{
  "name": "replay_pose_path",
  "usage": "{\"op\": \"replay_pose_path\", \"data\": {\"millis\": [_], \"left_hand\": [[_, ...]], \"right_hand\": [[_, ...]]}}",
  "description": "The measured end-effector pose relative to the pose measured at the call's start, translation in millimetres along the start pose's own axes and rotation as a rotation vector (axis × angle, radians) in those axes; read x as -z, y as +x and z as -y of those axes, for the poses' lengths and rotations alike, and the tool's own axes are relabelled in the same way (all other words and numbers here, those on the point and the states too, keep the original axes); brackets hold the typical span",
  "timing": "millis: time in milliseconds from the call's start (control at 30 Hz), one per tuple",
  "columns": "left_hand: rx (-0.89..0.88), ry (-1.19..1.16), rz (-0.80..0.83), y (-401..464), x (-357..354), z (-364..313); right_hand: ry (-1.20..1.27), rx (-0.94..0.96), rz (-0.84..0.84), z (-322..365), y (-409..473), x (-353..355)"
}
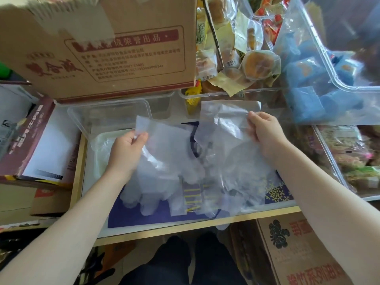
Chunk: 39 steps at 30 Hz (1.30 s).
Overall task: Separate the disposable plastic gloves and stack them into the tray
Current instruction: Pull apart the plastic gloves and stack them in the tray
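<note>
Behind — cardboard box (107, 52), snack bins (236, 58).

The clear tray (82, 118) lay open from above at the left, though the cardboard box (107, 54) overhung its far rim. Bins of wrapped snacks (242, 64) walled the back and right; the near table edge (185, 229) stood open.

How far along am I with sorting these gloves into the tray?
Done: some clear plastic already lies in the tray. In hand: your left hand pinches one glove, your right hand pinches another glove, pulled apart. Left: laying both in the tray.
</note>
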<state>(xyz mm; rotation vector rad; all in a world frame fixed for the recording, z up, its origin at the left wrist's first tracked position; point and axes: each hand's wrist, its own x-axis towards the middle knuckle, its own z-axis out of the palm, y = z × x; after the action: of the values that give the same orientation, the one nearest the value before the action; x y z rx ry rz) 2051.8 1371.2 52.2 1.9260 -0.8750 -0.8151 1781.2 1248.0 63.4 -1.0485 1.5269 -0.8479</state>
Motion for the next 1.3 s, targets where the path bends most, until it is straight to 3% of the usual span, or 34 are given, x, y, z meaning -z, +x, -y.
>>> {"op": "replay_pose_path", "data": {"millis": [233, 333, 467, 700, 933, 1100, 1233, 1300], "left_hand": [[-0.049, -0.148, -0.101, 1, -17, -27], [-0.150, -0.182, -0.093, -4, -31, -37], [-0.199, -0.230, 0.025, -28, -53, -47], [-0.001, -0.521, 0.213, -54, -63, -43], [-0.002, -0.492, 0.451, -50, -41, -33], [-0.021, -0.401, 0.415, -32, -34, -26], [0.027, -0.374, 0.313, -22, -31, -27], [0.051, -0.417, 0.374, -17, -26, -27]], "right_hand": [[0.168, 0.236, -0.112, 25, -37, 5], [0.046, 0.352, -0.070, 32, -64, -15], [-0.267, 0.408, 0.015, 20, -93, -59], [-0.394, 0.366, 0.090, -1, -104, -96], [-0.573, 0.522, 0.226, -2, -109, -92], [-0.576, 0.600, 0.325, -3, -109, -87], [-0.521, 0.735, -0.004, -13, -93, -74], [-0.419, 0.633, -0.045, -12, -80, -62]]}}
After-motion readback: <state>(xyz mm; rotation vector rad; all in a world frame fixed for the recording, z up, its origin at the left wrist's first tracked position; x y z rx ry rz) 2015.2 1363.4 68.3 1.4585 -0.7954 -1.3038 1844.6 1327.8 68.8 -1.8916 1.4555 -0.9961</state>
